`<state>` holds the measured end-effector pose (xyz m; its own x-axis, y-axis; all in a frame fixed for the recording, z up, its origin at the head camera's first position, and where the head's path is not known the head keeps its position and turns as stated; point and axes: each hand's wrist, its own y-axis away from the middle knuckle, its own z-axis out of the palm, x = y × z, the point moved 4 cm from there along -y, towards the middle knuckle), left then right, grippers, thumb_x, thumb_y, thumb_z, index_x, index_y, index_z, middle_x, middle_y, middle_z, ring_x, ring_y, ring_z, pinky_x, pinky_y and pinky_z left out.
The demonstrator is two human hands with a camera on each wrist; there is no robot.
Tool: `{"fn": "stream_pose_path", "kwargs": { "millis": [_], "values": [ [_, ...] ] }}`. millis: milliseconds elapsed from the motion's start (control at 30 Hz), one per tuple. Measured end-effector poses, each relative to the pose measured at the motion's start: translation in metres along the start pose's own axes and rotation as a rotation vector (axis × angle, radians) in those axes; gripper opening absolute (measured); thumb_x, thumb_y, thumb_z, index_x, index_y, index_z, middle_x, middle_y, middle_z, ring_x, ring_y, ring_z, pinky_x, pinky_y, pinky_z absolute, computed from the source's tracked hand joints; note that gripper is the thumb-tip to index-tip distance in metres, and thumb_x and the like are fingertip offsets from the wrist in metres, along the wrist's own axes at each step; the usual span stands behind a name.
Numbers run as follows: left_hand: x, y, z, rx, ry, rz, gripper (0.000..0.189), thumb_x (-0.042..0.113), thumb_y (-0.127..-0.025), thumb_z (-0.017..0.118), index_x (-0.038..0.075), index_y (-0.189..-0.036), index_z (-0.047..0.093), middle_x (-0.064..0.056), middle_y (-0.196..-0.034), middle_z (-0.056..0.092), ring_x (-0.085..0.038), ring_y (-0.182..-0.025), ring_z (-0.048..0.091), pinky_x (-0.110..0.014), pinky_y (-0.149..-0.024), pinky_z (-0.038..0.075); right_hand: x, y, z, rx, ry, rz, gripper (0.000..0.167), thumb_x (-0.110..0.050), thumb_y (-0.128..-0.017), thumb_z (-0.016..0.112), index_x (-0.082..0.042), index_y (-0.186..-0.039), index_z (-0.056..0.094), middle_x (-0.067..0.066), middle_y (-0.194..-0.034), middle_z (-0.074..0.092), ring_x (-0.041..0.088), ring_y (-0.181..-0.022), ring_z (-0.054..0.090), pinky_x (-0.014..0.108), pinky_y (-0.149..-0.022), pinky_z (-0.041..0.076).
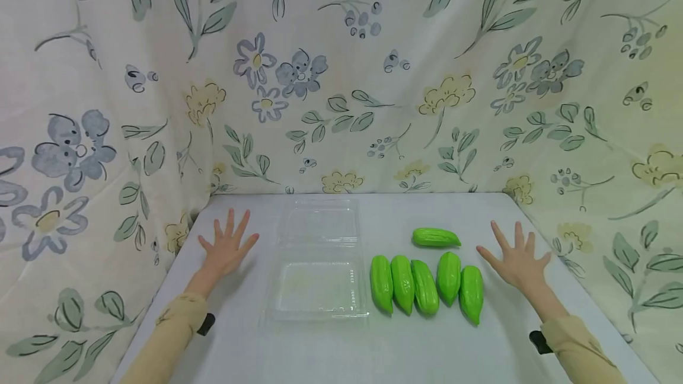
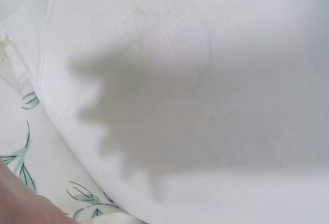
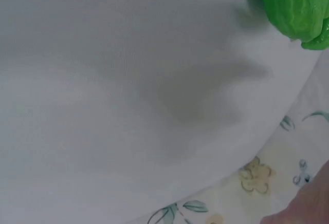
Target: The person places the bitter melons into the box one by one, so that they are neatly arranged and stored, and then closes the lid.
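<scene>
1. Green gourds are lying just to the left of the right hand (image 1: 517,262); five (image 1: 402,285) are forming a loose row, lengthwise and close together, with the end one nearest that hand.
2. One further gourd (image 1: 436,237) is lying crosswise beyond the row, left of the right thumb and apart from the others; why it is sitting at that angle is not showing.
3. Right-hand fingers are spreading wide and straight, gripping nothing. The hand is hovering over the white table (image 1: 315,354), its shadow falling below, touching no gourd.
4. Left-hand fingers are fanning out just as widely, and that hand (image 1: 226,250) is likewise holding nothing, its shadow also falling on the tabletop.
5. Between the left hand and the row, a clear plastic container (image 1: 317,286) is lying spread out in two shallow halves, one farther from the person and one nearer. It is probably resting there so that either hand is having easy access to it.
6. Grouping the gourds on the right hand's side is presumably keeping them within short reach, while the halves are bearing nothing.
7. Beyond both hands, a floral cloth (image 1: 341,76) is hanging, seemingly screening the background.
</scene>
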<state>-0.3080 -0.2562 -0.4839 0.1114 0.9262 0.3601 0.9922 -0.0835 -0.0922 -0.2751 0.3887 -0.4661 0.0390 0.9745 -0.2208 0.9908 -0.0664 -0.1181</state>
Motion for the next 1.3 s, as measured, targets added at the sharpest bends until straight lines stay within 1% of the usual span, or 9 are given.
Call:
{"fn": "stream_pose_path", "kwargs": {
  "millis": [333, 500, 667, 767, 900, 1000, 1100, 1200, 1300],
  "values": [
    [0.014, 0.005, 0.011, -0.092, 0.181, 0.005, 0.074, 0.055, -0.098, 0.033, 0.025, -0.153, -0.005, -0.019, -0.158, -0.014, -0.062, -0.135, -0.007, -0.084, -0.089, -0.005, -0.012, 0.003, 0.009, -0.177, -0.176, 0.042, 0.087, -0.065, -0.092, 0.035, -0.021, -0.152, -0.011, 0.042, -0.148, -0.008, 0.070, -0.128, 0.000, 0.087, -0.082, 0.008],
    [0.024, 0.007, 0.014, -0.121, 0.293, 0.017, 0.073, 0.053, -0.098, 0.033, 0.024, -0.154, -0.004, -0.019, -0.158, -0.012, -0.061, -0.136, -0.005, -0.083, -0.090, -0.004, -0.017, 0.005, 0.012, -0.246, -0.287, 0.023, 0.088, -0.058, -0.095, 0.035, -0.010, -0.150, -0.015, 0.047, -0.144, -0.007, 0.070, -0.127, 0.003, 0.083, -0.087, 0.015],
    [0.034, 0.007, 0.018, -0.175, 0.422, 0.045, 0.072, 0.050, -0.099, 0.035, 0.025, -0.153, -0.006, -0.015, -0.158, -0.015, -0.057, -0.138, -0.009, -0.081, -0.093, -0.006, -0.022, 0.008, 0.017, -0.308, -0.391, 0.015, 0.089, -0.054, -0.097, 0.034, -0.002, -0.148, -0.017, 0.044, -0.147, 0.000, 0.065, -0.130, 0.006, 0.078, -0.095, 0.018],
    [0.038, 0.007, 0.020, -0.195, 0.461, 0.055, 0.074, 0.051, -0.099, 0.037, 0.024, -0.153, -0.005, -0.013, -0.159, -0.014, -0.053, -0.140, -0.008, -0.079, -0.096, -0.005, -0.023, 0.012, 0.020, -0.371, -0.439, 0.044, 0.090, -0.055, -0.097, 0.033, -0.004, -0.148, -0.020, 0.042, -0.147, 0.002, 0.063, -0.131, 0.012, 0.074, -0.094, 0.029],
    [0.045, 0.005, 0.022, -0.205, 0.527, 0.081, 0.078, 0.052, -0.097, 0.041, 0.022, -0.154, -0.004, -0.011, -0.160, -0.010, -0.043, -0.145, -0.005, -0.070, -0.107, 0.000, -0.025, 0.018, 0.025, -0.475, -0.529, 0.124, 0.090, -0.057, -0.097, 0.034, -0.010, -0.147, -0.024, 0.042, -0.148, 0.006, 0.060, -0.132, 0.020, 0.067, -0.087, 0.042],
    [0.049, 0.004, 0.026, -0.221, 0.567, 0.083, 0.080, 0.052, -0.096, 0.045, 0.021, -0.154, -0.001, -0.009, -0.161, -0.005, -0.037, -0.147, -0.002, -0.063, -0.112, 0.007, -0.028, 0.019, 0.027, -0.513, -0.585, 0.160, 0.090, -0.056, -0.097, 0.036, -0.008, -0.149, -0.020, 0.043, -0.146, 0.011, 0.059, -0.130, 0.027, 0.062, -0.088, 0.045],
    [0.050, 0.004, 0.031, -0.239, 0.578, 0.057, 0.080, 0.054, -0.094, 0.046, 0.025, -0.154, 0.003, -0.007, -0.161, 0.002, -0.035, -0.147, 0.003, -0.063, -0.111, 0.012, -0.029, 0.019, 0.028, -0.521, -0.617, 0.170, 0.088, -0.053, -0.097, 0.039, -0.004, -0.150, -0.012, 0.043, -0.145, 0.013, 0.057, -0.130, 0.028, 0.059, -0.091, 0.045],
    [0.051, 0.004, 0.035, -0.240, 0.591, 0.045, 0.076, 0.053, -0.094, 0.048, 0.026, -0.154, 0.009, -0.007, -0.161, 0.007, -0.037, -0.147, 0.007, -0.064, -0.110, 0.015, -0.030, 0.019, 0.031, -0.513, -0.632, 0.178, 0.086, -0.052, -0.097, 0.041, 0.000, -0.151, -0.003, 0.041, -0.145, 0.015, 0.055, -0.132, 0.027, 0.057, -0.093, 0.045],
    [0.052, 0.006, 0.038, -0.222, 0.609, 0.069, 0.071, 0.047, -0.096, 0.049, 0.024, -0.153, 0.015, -0.010, -0.160, 0.012, -0.040, -0.145, 0.013, -0.064, -0.109, 0.018, -0.029, 0.019, 0.034, -0.498, -0.624, 0.180, 0.083, -0.050, -0.097, 0.042, 0.002, -0.150, 0.006, 0.041, -0.144, 0.021, 0.053, -0.130, 0.031, 0.055, -0.092, 0.047]
  ]
}}
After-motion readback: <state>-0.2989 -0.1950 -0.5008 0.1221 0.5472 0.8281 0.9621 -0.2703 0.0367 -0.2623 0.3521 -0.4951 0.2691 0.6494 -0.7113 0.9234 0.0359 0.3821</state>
